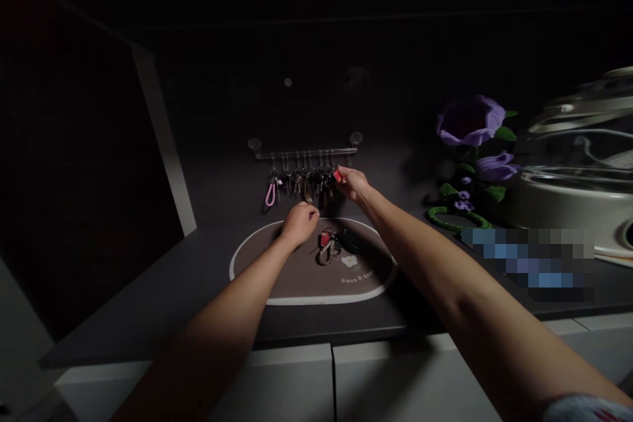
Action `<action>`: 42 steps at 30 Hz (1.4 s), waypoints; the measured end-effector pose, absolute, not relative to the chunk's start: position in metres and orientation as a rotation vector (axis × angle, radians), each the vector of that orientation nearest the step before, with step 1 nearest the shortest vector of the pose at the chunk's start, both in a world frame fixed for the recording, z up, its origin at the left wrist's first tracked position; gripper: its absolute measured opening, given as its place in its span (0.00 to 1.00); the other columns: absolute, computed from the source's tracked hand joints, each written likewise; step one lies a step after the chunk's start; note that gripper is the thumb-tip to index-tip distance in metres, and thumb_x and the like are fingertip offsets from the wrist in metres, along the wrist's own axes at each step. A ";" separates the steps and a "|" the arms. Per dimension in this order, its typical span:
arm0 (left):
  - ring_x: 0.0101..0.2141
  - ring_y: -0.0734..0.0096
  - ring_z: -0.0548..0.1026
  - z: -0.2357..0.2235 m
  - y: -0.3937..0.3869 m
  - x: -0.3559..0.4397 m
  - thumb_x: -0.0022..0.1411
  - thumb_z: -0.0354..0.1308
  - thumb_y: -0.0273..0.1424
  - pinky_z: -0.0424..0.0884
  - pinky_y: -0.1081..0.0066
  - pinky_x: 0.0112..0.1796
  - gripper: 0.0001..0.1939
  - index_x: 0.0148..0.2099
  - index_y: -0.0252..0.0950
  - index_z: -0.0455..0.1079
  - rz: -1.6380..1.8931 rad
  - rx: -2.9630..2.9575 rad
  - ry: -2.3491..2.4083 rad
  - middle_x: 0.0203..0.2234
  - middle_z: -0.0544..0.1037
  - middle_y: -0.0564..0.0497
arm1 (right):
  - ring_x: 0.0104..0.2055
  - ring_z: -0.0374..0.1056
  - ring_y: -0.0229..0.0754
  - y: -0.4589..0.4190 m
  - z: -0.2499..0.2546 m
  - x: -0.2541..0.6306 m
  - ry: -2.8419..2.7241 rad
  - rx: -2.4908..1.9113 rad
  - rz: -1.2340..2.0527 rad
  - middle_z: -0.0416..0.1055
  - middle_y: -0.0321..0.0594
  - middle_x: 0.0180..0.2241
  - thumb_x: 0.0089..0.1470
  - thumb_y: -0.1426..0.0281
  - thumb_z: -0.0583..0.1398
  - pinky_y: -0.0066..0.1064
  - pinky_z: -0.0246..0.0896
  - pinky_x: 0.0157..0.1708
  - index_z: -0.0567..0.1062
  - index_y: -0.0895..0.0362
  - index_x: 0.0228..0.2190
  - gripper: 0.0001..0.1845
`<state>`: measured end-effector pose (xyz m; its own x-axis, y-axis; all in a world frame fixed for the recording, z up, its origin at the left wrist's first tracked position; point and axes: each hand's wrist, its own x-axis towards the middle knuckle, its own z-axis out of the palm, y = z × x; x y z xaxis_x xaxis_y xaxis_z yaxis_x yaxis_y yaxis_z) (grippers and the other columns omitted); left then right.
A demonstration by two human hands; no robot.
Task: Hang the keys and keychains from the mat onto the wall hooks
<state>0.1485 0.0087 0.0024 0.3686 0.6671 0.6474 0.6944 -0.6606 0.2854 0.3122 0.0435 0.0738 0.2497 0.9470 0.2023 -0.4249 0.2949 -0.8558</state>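
By the right hand [353, 184], a red tag [337, 175] is pinched; at eight o'clock the left hand [299, 223] is curled, contents unclear. Hanging or unhooking at the rail [306, 153], ten o'clock, seems in hand; careful alignment is called for.

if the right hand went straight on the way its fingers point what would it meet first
Probably the hanging keys near the right end of the clear rail, just past the red piece that the right hand pinches. Depth is hard to judge, so it might meet the dark wall instead.
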 end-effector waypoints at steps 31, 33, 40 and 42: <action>0.41 0.67 0.71 -0.017 0.016 0.157 0.58 0.48 0.24 0.64 0.71 0.44 0.16 0.45 0.34 0.72 -0.900 -2.921 -1.116 0.40 0.75 0.45 | 0.22 0.61 0.31 -0.052 0.000 0.317 -1.173 -1.263 0.699 0.68 0.35 0.22 0.41 0.79 0.58 0.24 0.57 0.26 0.70 0.59 0.25 0.05; 0.40 0.66 0.71 -0.020 0.017 0.159 0.58 0.47 0.25 0.64 0.70 0.44 0.15 0.43 0.35 0.73 -0.874 -2.924 -1.128 0.38 0.76 0.45 | 0.24 0.62 0.32 -0.047 -0.006 0.320 -1.250 -1.323 0.554 0.69 0.35 0.23 0.41 0.78 0.58 0.24 0.57 0.28 0.70 0.58 0.24 0.05; 0.36 0.68 0.71 -0.017 0.013 0.160 0.55 0.52 0.27 0.64 0.70 0.40 0.09 0.37 0.33 0.73 -0.882 -2.910 -1.162 0.33 0.76 0.47 | 0.30 0.64 0.37 -0.049 -0.006 0.318 -1.528 -1.502 0.229 0.71 0.38 0.27 0.43 0.77 0.58 0.29 0.56 0.37 0.73 0.57 0.26 0.06; 0.34 0.69 0.70 -0.014 0.011 0.158 0.54 0.53 0.27 0.64 0.71 0.38 0.07 0.34 0.33 0.72 -0.892 -2.899 -1.161 0.31 0.75 0.48 | 0.31 0.64 0.38 -0.051 -0.006 0.317 -1.582 -1.486 0.203 0.72 0.39 0.28 0.43 0.77 0.58 0.29 0.56 0.37 0.73 0.56 0.27 0.07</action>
